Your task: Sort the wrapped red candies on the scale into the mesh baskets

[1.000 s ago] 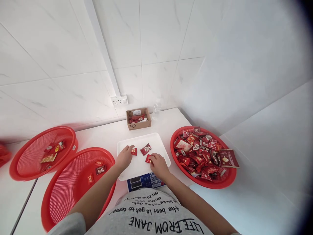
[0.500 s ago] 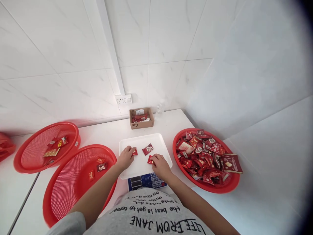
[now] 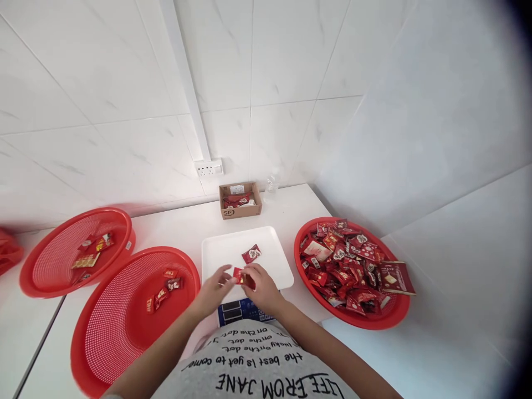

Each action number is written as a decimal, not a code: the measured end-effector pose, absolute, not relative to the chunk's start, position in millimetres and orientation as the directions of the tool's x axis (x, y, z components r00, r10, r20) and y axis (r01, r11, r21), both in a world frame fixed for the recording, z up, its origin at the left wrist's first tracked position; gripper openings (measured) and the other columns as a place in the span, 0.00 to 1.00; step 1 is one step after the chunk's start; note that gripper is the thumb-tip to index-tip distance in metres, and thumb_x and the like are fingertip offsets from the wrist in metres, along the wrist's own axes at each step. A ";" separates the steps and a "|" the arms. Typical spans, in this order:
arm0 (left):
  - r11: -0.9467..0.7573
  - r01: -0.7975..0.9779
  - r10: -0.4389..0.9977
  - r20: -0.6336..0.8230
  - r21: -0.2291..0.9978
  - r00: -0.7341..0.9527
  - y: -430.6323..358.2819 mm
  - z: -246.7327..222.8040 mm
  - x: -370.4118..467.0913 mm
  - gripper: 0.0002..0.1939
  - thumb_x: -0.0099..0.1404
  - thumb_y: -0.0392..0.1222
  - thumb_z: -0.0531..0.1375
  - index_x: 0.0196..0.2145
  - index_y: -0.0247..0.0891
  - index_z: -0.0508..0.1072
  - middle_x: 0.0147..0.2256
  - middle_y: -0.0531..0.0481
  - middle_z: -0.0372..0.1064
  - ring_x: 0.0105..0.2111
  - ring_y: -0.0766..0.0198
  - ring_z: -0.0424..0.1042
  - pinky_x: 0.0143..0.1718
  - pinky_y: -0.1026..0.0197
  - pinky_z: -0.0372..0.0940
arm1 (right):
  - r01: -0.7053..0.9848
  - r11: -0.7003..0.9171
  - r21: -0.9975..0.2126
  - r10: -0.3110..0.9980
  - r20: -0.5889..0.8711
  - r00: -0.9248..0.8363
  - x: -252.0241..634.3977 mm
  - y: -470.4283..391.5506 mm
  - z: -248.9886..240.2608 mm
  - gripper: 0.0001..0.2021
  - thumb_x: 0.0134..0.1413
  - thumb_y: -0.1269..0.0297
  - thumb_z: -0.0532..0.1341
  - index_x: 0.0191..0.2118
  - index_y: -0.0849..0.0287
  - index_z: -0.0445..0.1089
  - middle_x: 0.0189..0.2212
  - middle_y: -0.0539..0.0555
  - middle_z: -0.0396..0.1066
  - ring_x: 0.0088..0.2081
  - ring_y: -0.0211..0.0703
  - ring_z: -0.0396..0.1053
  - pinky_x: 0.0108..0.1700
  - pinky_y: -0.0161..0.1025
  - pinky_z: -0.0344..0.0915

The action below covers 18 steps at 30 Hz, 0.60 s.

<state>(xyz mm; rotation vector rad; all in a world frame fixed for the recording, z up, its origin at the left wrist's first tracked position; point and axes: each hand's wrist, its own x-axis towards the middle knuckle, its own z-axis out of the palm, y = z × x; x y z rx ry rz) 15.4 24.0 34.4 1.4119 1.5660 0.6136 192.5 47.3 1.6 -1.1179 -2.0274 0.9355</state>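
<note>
My right hand (image 3: pixel 261 287) is closed on a small red candy packet (image 3: pixel 238 275) above the front of the white scale tray (image 3: pixel 220 241). My left hand (image 3: pixel 214 290) is just left of that packet, thumb and fingers apart, its fingertips close to the packet's edge. Part of the packet is hidden by the right fingers. Behind the hands, a dark red packet with white lettering (image 3: pixel 251 254) lies flat on the tray. Below the tray's front edge shows the scale's blue keypad (image 3: pixel 233 313), partly covered by my forearm and shirt.
On the right stands a red basket (image 3: pixel 300 266) heaped with wrapped packets, a larger one (image 3: pixel 397 278) overhanging its rim. Two red baskets, the near one (image 3: pixel 100 327) and the far one (image 3: pixel 45 249), hold several packets. A cardboard box (image 3: pixel 241 211) and a clear bottle (image 3: pixel 272 185) stand behind.
The red packet under my left hand is gone from the tray's left. The near left basket shows one more packet. My hands have drawn together, the right carrying its packet left.
</note>
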 end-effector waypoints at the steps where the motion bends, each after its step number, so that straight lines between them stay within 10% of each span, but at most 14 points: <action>1: 0.227 0.402 0.951 -0.292 0.887 0.106 27.2 34.5 29.4 0.20 0.59 0.48 0.52 0.48 0.39 0.63 0.37 0.49 0.71 0.36 0.62 0.70 0.38 0.58 0.65 | 0.400 0.403 -0.823 0.864 0.198 -0.462 189.9 44.7 5.8 0.14 0.48 0.71 0.57 0.44 0.57 0.64 0.43 0.56 0.65 0.47 0.44 0.62 0.49 0.42 0.61; 6: 0.324 0.366 0.943 -0.328 0.872 -0.054 32.3 35.7 18.1 0.15 0.57 0.47 0.53 0.41 0.39 0.64 0.28 0.52 0.68 0.28 0.64 0.69 0.30 0.62 0.65 | 0.436 0.429 -0.791 0.855 0.199 -0.479 197.2 51.8 7.9 0.15 0.53 0.65 0.55 0.49 0.56 0.62 0.46 0.57 0.65 0.49 0.43 0.62 0.49 0.43 0.62; 13: 0.367 0.861 0.930 -0.108 0.352 -0.352 11.0 44.1 -82.2 0.15 0.58 0.42 0.50 0.42 0.40 0.69 0.42 0.42 0.68 0.42 0.51 0.67 0.37 0.52 0.63 | 0.726 0.452 -0.518 0.879 0.122 -0.460 209.8 97.4 -18.0 0.21 0.53 0.74 0.50 0.53 0.57 0.61 0.57 0.57 0.56 0.59 0.49 0.49 0.56 0.49 0.52; 18: 0.206 0.797 0.976 -0.061 0.568 -0.210 15.3 33.5 -43.4 0.15 0.60 0.45 0.50 0.42 0.40 0.68 0.45 0.43 0.66 0.48 0.52 0.63 0.48 0.48 0.59 | 0.774 0.470 -0.424 0.864 0.040 -0.502 200.0 103.8 -23.9 0.22 0.52 0.78 0.49 0.51 0.56 0.64 0.50 0.56 0.65 0.54 0.50 0.55 0.52 0.47 0.55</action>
